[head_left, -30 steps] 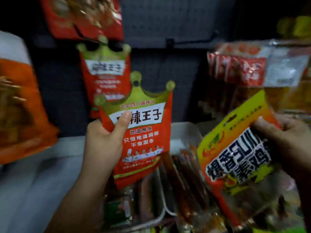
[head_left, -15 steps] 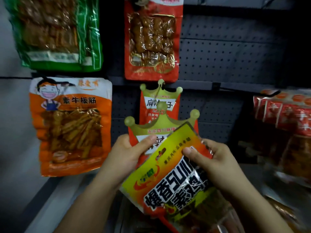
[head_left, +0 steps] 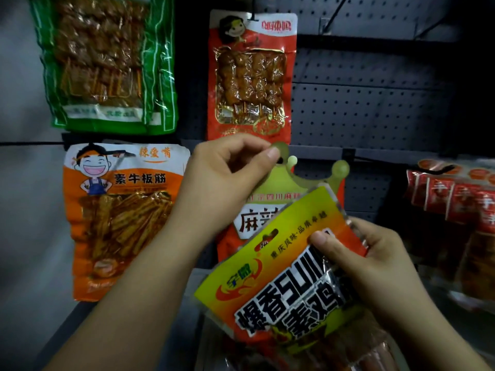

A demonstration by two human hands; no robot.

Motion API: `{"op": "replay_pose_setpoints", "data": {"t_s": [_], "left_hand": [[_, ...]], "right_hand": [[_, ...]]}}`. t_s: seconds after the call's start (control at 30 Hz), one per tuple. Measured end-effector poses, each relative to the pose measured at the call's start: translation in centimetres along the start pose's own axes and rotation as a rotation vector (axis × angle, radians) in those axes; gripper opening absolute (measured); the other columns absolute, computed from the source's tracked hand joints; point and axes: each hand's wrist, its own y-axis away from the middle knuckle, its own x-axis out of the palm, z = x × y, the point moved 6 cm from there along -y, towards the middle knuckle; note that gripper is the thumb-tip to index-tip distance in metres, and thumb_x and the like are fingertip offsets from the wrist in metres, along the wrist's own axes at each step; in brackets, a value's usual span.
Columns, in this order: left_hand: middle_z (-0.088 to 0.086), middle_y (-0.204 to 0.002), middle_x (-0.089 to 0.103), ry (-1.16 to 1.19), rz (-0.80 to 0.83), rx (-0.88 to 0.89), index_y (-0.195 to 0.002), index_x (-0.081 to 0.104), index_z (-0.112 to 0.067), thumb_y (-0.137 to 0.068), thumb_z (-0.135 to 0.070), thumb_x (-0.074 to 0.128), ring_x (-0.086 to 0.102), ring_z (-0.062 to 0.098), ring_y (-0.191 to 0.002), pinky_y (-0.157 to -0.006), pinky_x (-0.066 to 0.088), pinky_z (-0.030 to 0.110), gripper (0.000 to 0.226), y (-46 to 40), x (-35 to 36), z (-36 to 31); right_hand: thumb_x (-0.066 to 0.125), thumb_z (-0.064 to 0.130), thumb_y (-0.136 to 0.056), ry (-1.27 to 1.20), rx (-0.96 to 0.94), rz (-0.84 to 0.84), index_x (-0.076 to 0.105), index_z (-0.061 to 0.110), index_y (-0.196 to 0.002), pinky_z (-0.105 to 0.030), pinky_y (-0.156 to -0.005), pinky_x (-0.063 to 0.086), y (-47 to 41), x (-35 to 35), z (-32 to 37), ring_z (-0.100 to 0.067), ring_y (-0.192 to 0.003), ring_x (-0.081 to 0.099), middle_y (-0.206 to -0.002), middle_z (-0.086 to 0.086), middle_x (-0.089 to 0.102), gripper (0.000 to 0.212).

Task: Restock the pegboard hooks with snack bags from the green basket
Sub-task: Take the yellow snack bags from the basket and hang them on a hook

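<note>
Dark perforated pegboard [head_left: 369, 103], bags hung. L hand [head_left: 222, 178] pinched red crown-topped foil bag [head_left: 267, 210] at hook; R hand [head_left: 375, 263] gripped yellow-red plastic bag [head_left: 281, 277]. Next, probably: thread hole onto hook. Basket unseen.

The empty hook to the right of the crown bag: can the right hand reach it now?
Probably yes. The black hook juts bare from the pegboard, and nothing lies between it and the right hand, though that hand grips the yellow bag.

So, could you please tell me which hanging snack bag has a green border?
The top-left bag; the other hanging bags are red or orange.
</note>
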Motion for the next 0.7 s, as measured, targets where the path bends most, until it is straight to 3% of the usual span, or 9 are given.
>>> {"op": "replay_pose_setpoints", "data": {"t_s": [0.1,0.17,0.23,0.43,0.6,0.7], "left_hand": [[0.005,-0.07,0.067,-0.03,-0.035,-0.01,-0.075,0.07,-0.03,-0.086,-0.024,0.067,0.056,0.003,-0.06,-0.055,0.046,0.02,0.013,-0.8,0.4,0.0],[0.012,-0.076,0.069,-0.029,-0.026,-0.051,-0.075,0.071,-0.029,-0.086,-0.025,0.067,0.059,0.01,-0.064,-0.059,0.05,0.029,0.013,-1.1,0.6,0.5],[0.014,-0.079,0.07,-0.007,-0.003,-0.095,-0.075,0.072,-0.028,-0.086,-0.025,0.067,0.06,0.01,-0.066,-0.061,0.051,0.029,0.012,-1.3,0.8,1.2],[-0.002,-0.065,0.068,0.036,-0.019,-0.088,-0.072,0.073,-0.029,-0.086,-0.025,0.067,0.06,0.004,-0.061,-0.058,0.049,0.02,0.015,-1.7,0.8,2.2],[-0.016,-0.066,0.07,0.004,0.003,-0.135,-0.07,0.071,-0.034,-0.085,-0.027,0.067,0.063,0.0,-0.064,-0.065,0.052,0.023,0.017,-2.2,0.9,4.5],[-0.021,-0.071,0.069,-0.077,0.005,-0.087,-0.075,0.067,-0.04,-0.084,-0.031,0.066,0.061,-0.006,-0.069,-0.067,0.049,0.014,0.013,-2.7,1.2,5.7]], "right_hand": [[0.07,0.047,-0.062,-0.042,0.011,0.011,0.074,0.024,-0.081,-0.031,-0.06,0.057,-0.1,0.6,0.7,-0.022,-0.065,0.072,-0.073,-0.004,0.075,0.03],[0.07,0.045,-0.061,-0.072,0.036,-0.003,0.073,0.024,-0.076,-0.021,-0.055,0.055,0.0,0.6,0.7,-0.016,-0.06,0.07,-0.07,-0.003,0.074,0.026],[0.07,0.041,-0.062,-0.077,0.059,-0.01,0.073,0.023,-0.073,-0.016,-0.052,0.051,0.0,0.7,0.4,-0.011,-0.056,0.068,-0.067,-0.002,0.073,0.021],[0.071,0.035,-0.065,-0.125,0.1,-0.003,0.073,0.024,-0.066,-0.016,-0.048,0.049,-0.6,1.1,-0.3,-0.011,-0.054,0.068,-0.064,-0.002,0.073,0.012],[0.072,0.033,-0.068,-0.158,0.14,0.021,0.074,0.019,-0.073,-0.015,-0.05,0.05,-1.0,1.6,-1.4,-0.014,-0.06,0.071,-0.071,-0.002,0.075,0.015],[0.072,0.035,-0.072,-0.137,0.202,0.006,0.073,0.016,-0.075,-0.02,-0.054,0.052,-1.9,1.9,-3.0,-0.017,-0.066,0.073,-0.076,-0.003,0.076,0.02]]}}
